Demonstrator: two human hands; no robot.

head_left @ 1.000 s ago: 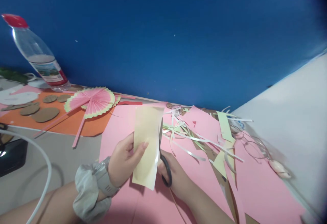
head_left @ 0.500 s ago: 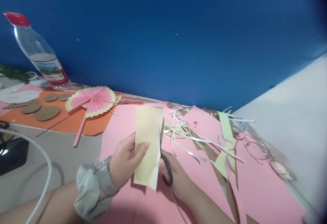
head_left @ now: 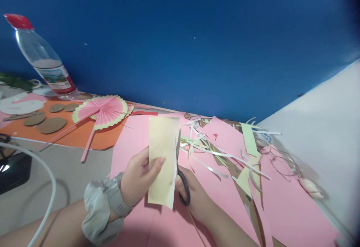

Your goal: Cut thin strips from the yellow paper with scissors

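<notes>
My left hand (head_left: pixel 142 177) pinches a pale yellow strip of paper (head_left: pixel 161 138), thumb on its face and fingers behind it. The strip stands roughly upright, its lower right corner curling and showing a white edge. In my right hand (head_left: pixel 197 196) is a pair of scissors (head_left: pixel 184 187) with black handles. Their blades point up along the strip's right edge; whether the paper lies between them I cannot tell. Part of the right hand's fingers is hidden by the paper and the handle. Pink paper (head_left: pixel 135 138) lies under both hands.
A pink and yellow pleated paper fan (head_left: pixel 101 110) and cardboard discs (head_left: pixel 52 125) lie on orange paper (head_left: pixel 104 142) at left. Behind stands a bottle (head_left: pixel 53 70). Thin paper strips (head_left: pixel 208 151) lie right. A white cable (head_left: pixel 53 187) arches at lower left; a blue wall (head_left: pixel 180 44) rises behind.
Almost nothing differs. The yellow paper and the scissors have shifted only very slightly, and both hands keep their hold.
</notes>
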